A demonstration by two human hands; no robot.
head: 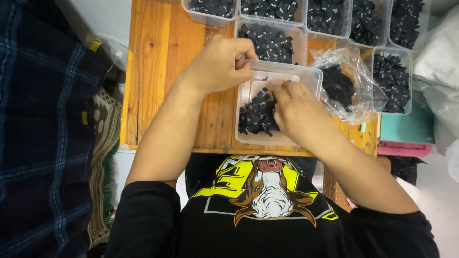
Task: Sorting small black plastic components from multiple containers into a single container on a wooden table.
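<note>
Seemingly, hands (258,86) at tub rim (287,69).

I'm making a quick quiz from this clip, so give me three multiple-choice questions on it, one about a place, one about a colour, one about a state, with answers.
1. Where is the right hand?
A. In the near tub, on the black pieces
B. On the floor
C. Inside the bag

2. What colour are the pieces in the tubs?
A. White
B. Black
C. Red

3. What is the left hand doing?
A. Lying flat on the table
B. Hanging off the table edge
C. Gripping the near tub's far rim

Answers:
1 A: its fingers lie on the pile inside the near tub.
2 B: every tub holds black pieces.
3 C: its fingers curl over the tub's far left rim.
</note>
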